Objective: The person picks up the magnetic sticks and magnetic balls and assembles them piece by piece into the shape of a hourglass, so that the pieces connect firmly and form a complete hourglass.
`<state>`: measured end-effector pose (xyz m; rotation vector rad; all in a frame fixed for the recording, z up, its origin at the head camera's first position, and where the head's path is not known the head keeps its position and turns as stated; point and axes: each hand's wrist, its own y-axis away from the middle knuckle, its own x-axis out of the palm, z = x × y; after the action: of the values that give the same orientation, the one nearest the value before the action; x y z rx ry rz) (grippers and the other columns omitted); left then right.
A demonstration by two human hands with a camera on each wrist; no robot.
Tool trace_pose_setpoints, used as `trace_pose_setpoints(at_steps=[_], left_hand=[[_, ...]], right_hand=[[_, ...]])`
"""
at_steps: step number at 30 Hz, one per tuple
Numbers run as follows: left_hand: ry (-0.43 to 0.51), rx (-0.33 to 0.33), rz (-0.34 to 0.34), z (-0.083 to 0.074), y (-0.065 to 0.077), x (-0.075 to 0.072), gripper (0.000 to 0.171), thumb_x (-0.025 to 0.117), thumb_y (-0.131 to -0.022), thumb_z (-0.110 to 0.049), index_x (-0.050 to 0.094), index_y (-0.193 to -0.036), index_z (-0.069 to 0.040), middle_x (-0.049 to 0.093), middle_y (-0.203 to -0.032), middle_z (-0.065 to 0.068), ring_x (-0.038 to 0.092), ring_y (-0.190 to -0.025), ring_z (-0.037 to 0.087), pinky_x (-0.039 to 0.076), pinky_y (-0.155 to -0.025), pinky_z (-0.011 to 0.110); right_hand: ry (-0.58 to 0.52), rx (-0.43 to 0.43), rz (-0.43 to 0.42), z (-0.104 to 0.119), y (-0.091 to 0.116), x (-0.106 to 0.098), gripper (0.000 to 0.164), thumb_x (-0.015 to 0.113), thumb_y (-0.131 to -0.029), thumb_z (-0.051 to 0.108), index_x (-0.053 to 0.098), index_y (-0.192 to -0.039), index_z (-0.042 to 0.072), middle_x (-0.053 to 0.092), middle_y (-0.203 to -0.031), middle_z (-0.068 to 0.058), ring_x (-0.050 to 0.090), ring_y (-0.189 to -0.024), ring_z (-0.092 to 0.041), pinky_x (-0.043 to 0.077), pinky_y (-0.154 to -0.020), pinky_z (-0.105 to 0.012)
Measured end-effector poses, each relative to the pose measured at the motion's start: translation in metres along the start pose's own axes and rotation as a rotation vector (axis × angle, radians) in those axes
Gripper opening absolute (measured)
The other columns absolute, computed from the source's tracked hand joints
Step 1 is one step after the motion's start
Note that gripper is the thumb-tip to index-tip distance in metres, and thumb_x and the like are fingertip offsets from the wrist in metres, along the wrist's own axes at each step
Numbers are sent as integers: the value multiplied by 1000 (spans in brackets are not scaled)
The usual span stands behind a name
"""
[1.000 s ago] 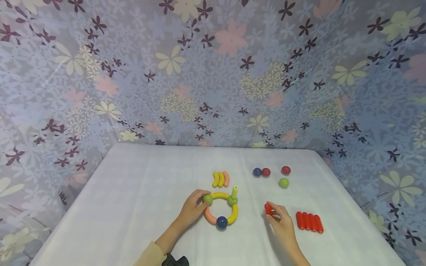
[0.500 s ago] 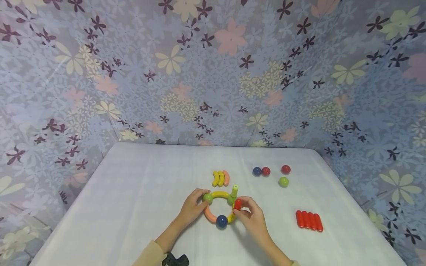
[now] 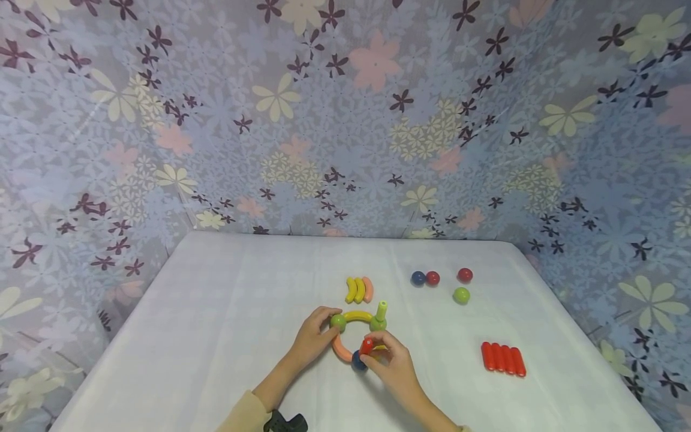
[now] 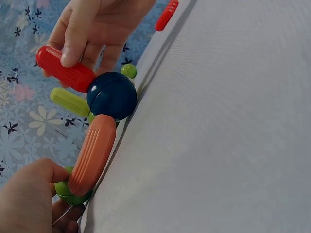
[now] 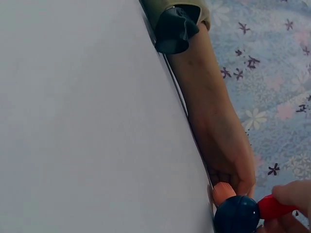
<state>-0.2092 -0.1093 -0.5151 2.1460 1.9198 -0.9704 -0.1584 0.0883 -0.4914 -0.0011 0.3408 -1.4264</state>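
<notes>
A ring of curved rods and balls lies on the white cloth. It has a yellow curved rod at the back, an orange curved rod at left and a blue ball in front. My left hand holds the green ball at the ring's left between thumb and fingers. Between thumb and fingertips, my right hand pinches a straight red rod, whose lower end meets the blue ball. On the right green ball stands a light green rod. My right hand partly hides the ring's right side.
Several red rods lie side by side at right. Loose curved rods sit behind the ring. Farther back right are a dark blue ball, two red balls and a green ball. A floral curtain hangs behind the table.
My right hand has carried the red rod leftward from beside the row of red rods, past the ring's right side, to the top of the blue ball. The left hand stays on the green ball.
</notes>
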Motion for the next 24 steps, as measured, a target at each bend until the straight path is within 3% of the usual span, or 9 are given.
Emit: trace_pose_setpoints(at_steps=[3, 8, 14, 22, 24], left_hand=[[8, 24, -3, -1, 1, -1, 35, 60, -87, -11, 60, -120, 0, 63, -114, 12, 60, -110, 27, 48, -98, 42], [24, -43, 18, -1, 2, -2, 34, 62, -87, -10, 62, -120, -5, 65, -118, 10, 59, -115, 29, 46, -102, 44], [18, -68, 20, -1, 0, 0, 31, 64, -86, -14, 64, -116, -9, 66, -116, 5, 60, -114, 24, 47, -101, 42], [36, -105, -8, 0, -2, 2, 8, 65, -87, -22, 66, -89, -14, 65, -112, 4, 60, -107, 22, 52, -91, 38], [46, -112, -5, 0, -3, 2, 13, 63, -89, -23, 65, -79, -14, 66, -115, 5, 61, -110, 24, 52, -90, 39]], right_hand=[[60, -35, 7, -3, 1, 2, 31, 76, -74, -1, 64, -102, 1, 67, -93, -3, 60, -86, -2, 55, -79, -25], [159, -46, 10, -7, 4, 4, 31, 80, -72, 7, 67, -100, 7, 69, -92, 3, 59, -84, -1, 51, -81, -23], [207, -53, -27, -3, 3, 2, 32, 77, -70, -3, 67, -98, 7, 68, -86, 6, 57, -80, -2, 50, -78, -23], [285, -107, -154, -8, 1, -8, 34, 72, -68, -8, 66, -99, 4, 72, -87, 2, 62, -83, -2, 52, -76, -25], [284, -97, -183, -10, -2, -11, 35, 72, -68, -9, 66, -101, 3, 73, -87, 0, 62, -83, -3, 53, -75, -25]])
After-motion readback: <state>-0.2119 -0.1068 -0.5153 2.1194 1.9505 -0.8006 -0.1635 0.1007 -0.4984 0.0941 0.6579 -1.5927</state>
